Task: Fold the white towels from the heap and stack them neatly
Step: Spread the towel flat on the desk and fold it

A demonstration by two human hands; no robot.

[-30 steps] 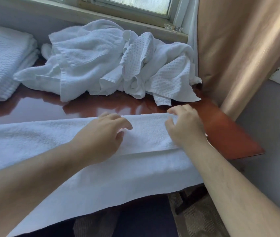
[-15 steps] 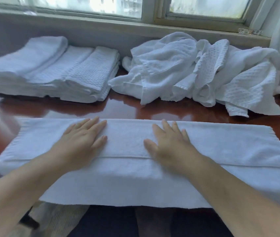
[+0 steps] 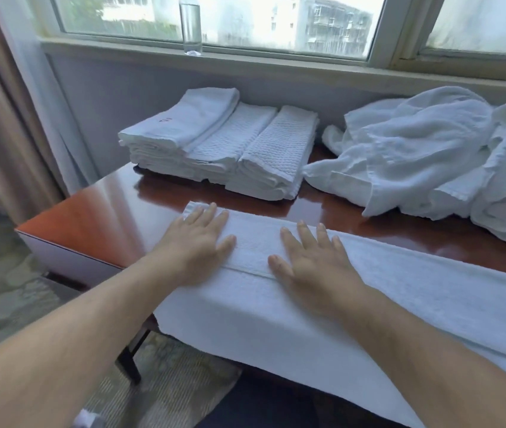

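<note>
A long white towel point(image 3: 400, 291), folded lengthwise, lies along the near edge of the glossy brown table point(image 3: 100, 217) and hangs over its front. My left hand point(image 3: 196, 245) lies flat, fingers spread, on the towel's left end. My right hand point(image 3: 313, 264) presses flat on the towel just to the right of it. A stack of folded white towels point(image 3: 224, 149) sits at the back left of the table. The heap of crumpled white towels point(image 3: 424, 156) lies at the back right.
A clear glass bottle point(image 3: 190, 23) stands on the window sill behind the stack. A beige curtain point(image 3: 2, 118) hangs at the left. The table's left corner point(image 3: 20, 231) juts over patterned carpet.
Both hands have slid left along the towel, from its right end to its left end, and flattened out. The view has swung left, so the stack is now in sight.
</note>
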